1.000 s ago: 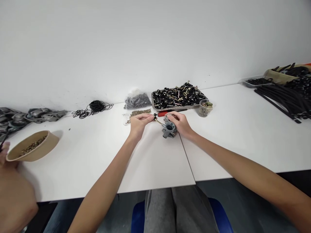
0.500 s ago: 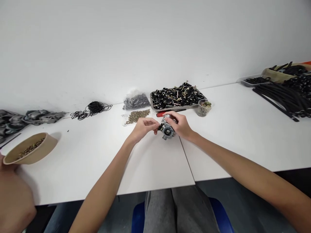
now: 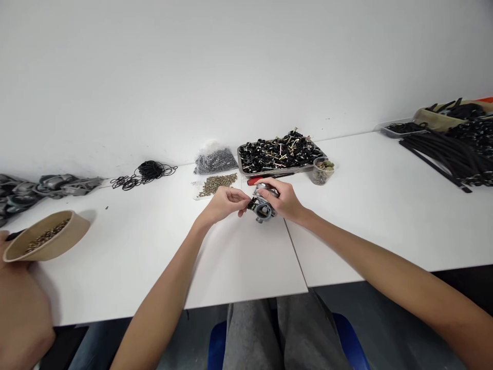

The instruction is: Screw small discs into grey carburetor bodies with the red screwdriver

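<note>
My right hand [image 3: 283, 199] grips a small grey metal carburetor body [image 3: 263, 208] just above the white table [image 3: 127, 252]. My left hand [image 3: 224, 203] pinches a small black-capped screw [image 3: 251, 204] against the left side of that body. A metal tray [image 3: 279, 153] heaped with black-and-brass screws stands just behind my hands. A loose pile of small brass parts [image 3: 217, 183] lies behind my left hand.
A red-handled tool [image 3: 257, 180] lies in front of the tray, beside a small clear cup [image 3: 322, 170]. A bag of dark beads [image 3: 215, 160], black O-rings [image 3: 144, 173], grey castings [image 3: 46, 186], a brown bowl [image 3: 48, 240] by another person's arm [image 3: 21, 318] and black hoses [image 3: 449, 154] surround the spot.
My left hand has brought the black-capped screw from beside the body up against its left side. Both hands with the body have shifted slightly left and nearer.
</note>
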Available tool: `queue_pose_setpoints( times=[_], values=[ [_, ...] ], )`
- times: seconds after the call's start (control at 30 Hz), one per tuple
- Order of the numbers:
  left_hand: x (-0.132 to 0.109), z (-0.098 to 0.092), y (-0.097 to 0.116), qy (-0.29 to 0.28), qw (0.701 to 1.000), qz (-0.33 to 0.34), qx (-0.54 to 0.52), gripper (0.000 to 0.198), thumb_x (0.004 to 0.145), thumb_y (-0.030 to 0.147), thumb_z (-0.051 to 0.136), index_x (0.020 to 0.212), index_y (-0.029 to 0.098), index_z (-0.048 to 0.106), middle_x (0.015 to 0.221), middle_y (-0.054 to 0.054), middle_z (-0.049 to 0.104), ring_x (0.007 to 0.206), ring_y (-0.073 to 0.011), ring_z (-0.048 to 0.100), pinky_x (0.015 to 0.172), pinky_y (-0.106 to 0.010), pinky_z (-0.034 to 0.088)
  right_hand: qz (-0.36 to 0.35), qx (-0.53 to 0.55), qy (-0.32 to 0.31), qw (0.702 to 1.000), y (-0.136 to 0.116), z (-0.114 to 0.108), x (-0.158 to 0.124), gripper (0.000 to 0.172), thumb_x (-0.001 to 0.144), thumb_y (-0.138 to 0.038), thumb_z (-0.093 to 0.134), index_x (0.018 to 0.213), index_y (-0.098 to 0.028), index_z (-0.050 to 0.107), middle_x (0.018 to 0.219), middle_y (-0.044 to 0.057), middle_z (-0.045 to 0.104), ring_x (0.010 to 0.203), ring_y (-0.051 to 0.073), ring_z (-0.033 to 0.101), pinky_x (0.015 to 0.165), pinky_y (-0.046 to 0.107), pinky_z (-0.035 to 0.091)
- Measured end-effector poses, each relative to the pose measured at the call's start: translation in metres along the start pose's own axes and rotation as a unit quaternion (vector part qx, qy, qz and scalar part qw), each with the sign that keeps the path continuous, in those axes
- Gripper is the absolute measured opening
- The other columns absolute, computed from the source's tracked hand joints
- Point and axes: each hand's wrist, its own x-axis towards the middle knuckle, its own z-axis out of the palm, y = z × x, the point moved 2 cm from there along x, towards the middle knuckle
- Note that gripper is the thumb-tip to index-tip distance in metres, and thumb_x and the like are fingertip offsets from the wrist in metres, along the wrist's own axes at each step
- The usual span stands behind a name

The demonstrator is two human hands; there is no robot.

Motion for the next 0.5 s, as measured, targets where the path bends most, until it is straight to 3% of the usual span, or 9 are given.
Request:
queue_pose_setpoints(
  times=[0.23, 0.5],
  values=[
    [-0.0021, -0.0013, 0.0061, 0.000, 0.999, -0.013, 0.041, 0.012, 0.076, 0.021, 0.069, 0.082, 0.012, 0.074, 0.061, -0.005, 0.068, 0.055, -0.0108, 0.061, 0.058, -0.023, 0.049, 0.012, 0.006, 0.003, 1.000, 0.0000, 0.0005, 0.0008, 0.029, 0.088, -0.036, 0.059, 0.107, -0.017, 0.069, 0.098, 0.003, 0.069, 0.082, 0.012, 0.060, 0.074, 0.023, 0.043],
    [0.0006, -0.0029, -0.0009, 0.027, 1.000, 0.003, -0.011, 0.020, 0.073, 0.029, 0.076, 0.081, 0.011, 0.073, 0.063, -0.005, 0.069, 0.060, -0.0115, 0.064, 0.066, -0.025, 0.052, 0.034, 0.039, 0.019, 0.999, 0.0076, -0.0032, 0.0041, 0.027, 0.088, -0.035, 0.059, 0.103, -0.016, 0.070, 0.093, 0.002, 0.070, 0.079, 0.011, 0.060, 0.073, 0.022, 0.044]
  ],
)
